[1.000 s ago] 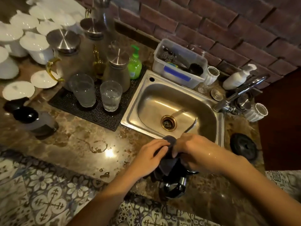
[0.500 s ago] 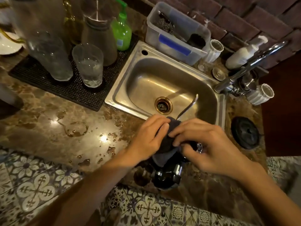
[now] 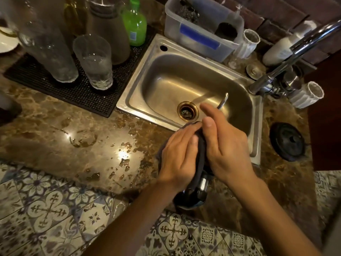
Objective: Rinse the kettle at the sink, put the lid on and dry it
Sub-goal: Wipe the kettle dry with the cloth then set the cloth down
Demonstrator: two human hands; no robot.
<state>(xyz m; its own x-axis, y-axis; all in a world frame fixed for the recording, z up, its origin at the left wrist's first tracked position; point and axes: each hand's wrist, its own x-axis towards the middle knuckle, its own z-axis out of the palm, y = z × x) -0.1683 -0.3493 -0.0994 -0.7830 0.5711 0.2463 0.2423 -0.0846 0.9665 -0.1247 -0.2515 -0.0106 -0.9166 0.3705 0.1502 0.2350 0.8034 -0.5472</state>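
A dark kettle (image 3: 191, 197) stands on the marble counter in front of the steel sink (image 3: 140, 78), mostly hidden under my hands. Its thin curved spout (image 3: 223, 100) pokes out over the basin. A dark grey cloth (image 3: 200, 156) is draped over the kettle's top. My left hand (image 3: 178, 156) presses the cloth from the left. My right hand (image 3: 224, 145) presses it from the right, index finger lifted. Whether the lid is on is hidden by the cloth.
A black round disc (image 3: 287, 141) lies on the counter right of the sink. The faucet (image 3: 287, 58) arches over the right rim. Two glasses (image 3: 94, 61), carafes and a green soap bottle (image 3: 133, 24) stand on a black mat (image 3: 77, 91). Water drops cover the counter (image 3: 88, 141). A plastic tub (image 3: 201, 28) sits behind the sink.
The camera has moved closer and lower over the sink. Both hands have shifted on the cloth, now flatter against the kettle's sides; the spout shows beyond my right fingers.
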